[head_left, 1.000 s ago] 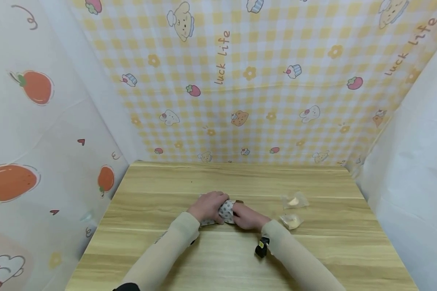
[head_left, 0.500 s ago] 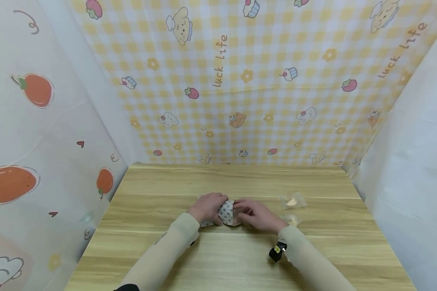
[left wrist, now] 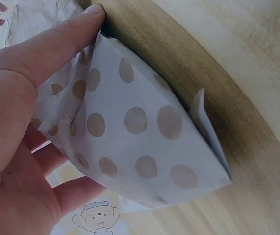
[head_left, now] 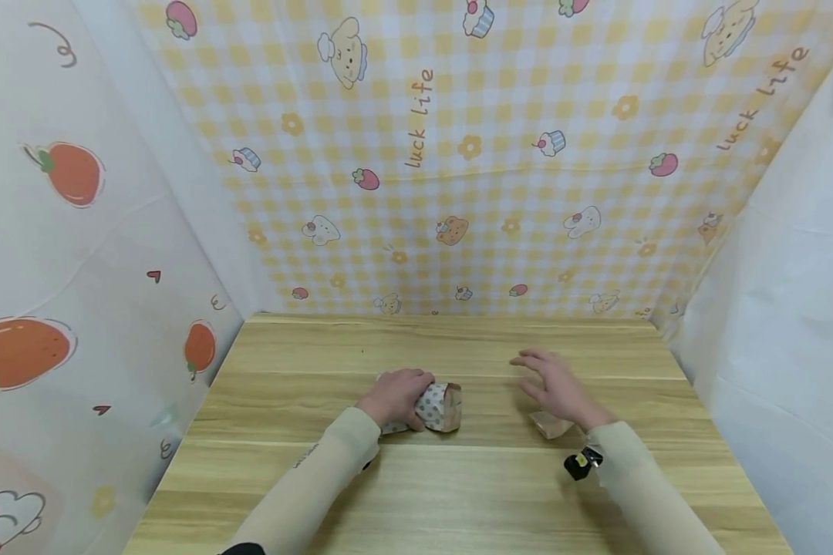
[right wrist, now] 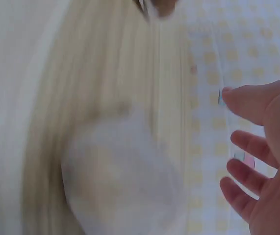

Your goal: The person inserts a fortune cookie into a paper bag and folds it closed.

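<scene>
A white paper bag with dots lies on its side, its brown-lined mouth facing right. My left hand holds it around the middle. In the left wrist view, the thumb lies across the bag with the fingers on its other side. My right hand hovers at the right with fingers spread and nothing held. Partly under it lies a small clear packet; the right wrist view shows this packet blurred, with something pale inside. The second packet is hidden behind the right hand.
The wooden table ends at a yellow checked cloth backdrop. A printed white sheet hangs at the left, and a plain white one borders the right side.
My right hand has left the bag's mouth and moved right, over the clear packets, its fingers spreading. The left hand has stayed on the bag, whose brown opening now shows.
</scene>
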A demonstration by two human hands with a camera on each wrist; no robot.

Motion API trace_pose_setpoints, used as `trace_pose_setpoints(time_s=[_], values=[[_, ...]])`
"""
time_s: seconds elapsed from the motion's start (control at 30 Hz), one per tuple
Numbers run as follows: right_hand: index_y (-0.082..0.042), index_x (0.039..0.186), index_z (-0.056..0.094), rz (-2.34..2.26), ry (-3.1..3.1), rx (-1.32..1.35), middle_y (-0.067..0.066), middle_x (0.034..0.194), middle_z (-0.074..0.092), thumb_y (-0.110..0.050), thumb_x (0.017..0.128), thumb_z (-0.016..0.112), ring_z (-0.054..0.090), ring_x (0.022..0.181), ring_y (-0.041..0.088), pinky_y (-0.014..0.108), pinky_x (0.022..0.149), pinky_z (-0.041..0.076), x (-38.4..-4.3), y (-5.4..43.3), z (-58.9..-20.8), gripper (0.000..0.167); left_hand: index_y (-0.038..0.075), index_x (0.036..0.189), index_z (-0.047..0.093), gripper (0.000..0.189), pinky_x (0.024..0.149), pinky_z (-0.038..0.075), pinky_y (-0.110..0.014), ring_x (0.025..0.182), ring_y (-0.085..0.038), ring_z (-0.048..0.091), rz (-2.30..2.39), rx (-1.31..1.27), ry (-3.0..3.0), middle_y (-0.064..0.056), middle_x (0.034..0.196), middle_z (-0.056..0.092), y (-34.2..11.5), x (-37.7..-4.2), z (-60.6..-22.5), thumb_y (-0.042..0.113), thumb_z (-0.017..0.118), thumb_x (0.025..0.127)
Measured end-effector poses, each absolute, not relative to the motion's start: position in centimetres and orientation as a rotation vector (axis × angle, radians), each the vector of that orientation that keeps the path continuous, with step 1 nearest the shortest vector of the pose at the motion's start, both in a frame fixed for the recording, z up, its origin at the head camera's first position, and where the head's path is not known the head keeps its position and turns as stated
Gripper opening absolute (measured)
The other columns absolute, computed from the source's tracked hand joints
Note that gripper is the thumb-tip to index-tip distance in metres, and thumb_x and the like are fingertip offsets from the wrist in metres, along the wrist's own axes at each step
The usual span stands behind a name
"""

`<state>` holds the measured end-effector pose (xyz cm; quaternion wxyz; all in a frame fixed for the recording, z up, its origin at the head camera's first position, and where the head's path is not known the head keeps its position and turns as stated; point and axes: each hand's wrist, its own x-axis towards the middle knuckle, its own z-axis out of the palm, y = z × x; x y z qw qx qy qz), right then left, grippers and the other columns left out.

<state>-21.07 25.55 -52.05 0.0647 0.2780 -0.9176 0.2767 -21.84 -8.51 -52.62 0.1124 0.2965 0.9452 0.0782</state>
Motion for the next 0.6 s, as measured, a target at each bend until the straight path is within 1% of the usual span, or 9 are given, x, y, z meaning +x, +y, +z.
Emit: trace_pose_setpoints(time_s=[0.23,0.37,0.5,0.6], values=[[0.003,0.14,0.061,0.782,-2.903,0.691,0.039,0.15,0.046,-0.009,0.097,0.074,0.041,0.137,0.061,0.076,0.108,0.033,-21.7,28.8,-52.2,0.047,0.019,0.132,0.061,0.074,0.092,0.056,-0.045,0.112,-0.021,0.065,0.191,0.875,2.776,0.0,0.125,0.069,-8.7,-21.9,-52.6,0.041,0.098,0.072],[0.002,0.145,0.057,0.749,-3.003,0.63,0.041,0.153,0.04,-0.011,0.096,0.072,0.036,0.139,0.064,0.08,0.109,0.029,-21.5,30.1,-52.9,0.053,0.019,0.132,0.061,0.074,0.092,0.056,-0.044,0.112,-0.021,0.065,0.187,0.882,2.778,0.001,0.125,0.069,-8.6,-22.0,-52.6,0.041,0.098,0.072],[0.004,0.143,0.058,0.717,-3.021,0.666,0.045,0.149,0.042,-0.015,0.095,0.076,0.04,0.136,0.066,0.082,0.104,0.034,-21.3,31.2,-53.8,0.054,0.019,0.132,0.061,0.075,0.093,0.056,-0.044,0.112,-0.021,0.065,0.186,0.883,2.776,0.001,0.125,0.069,-8.6,-22.0,-52.6,0.041,0.098,0.072],[0.007,0.137,0.062,0.697,-2.969,0.737,0.046,0.143,0.047,-0.01,0.093,0.078,0.046,0.13,0.067,0.08,0.099,0.04,-21.2,31.8,-54.3,0.05,0.018,0.133,0.062,0.076,0.093,0.056,-0.045,0.113,-0.022,0.065,0.192,0.885,2.777,0.0,0.126,0.069,-8.6,-21.9,-52.5,0.041,0.099,0.071]])
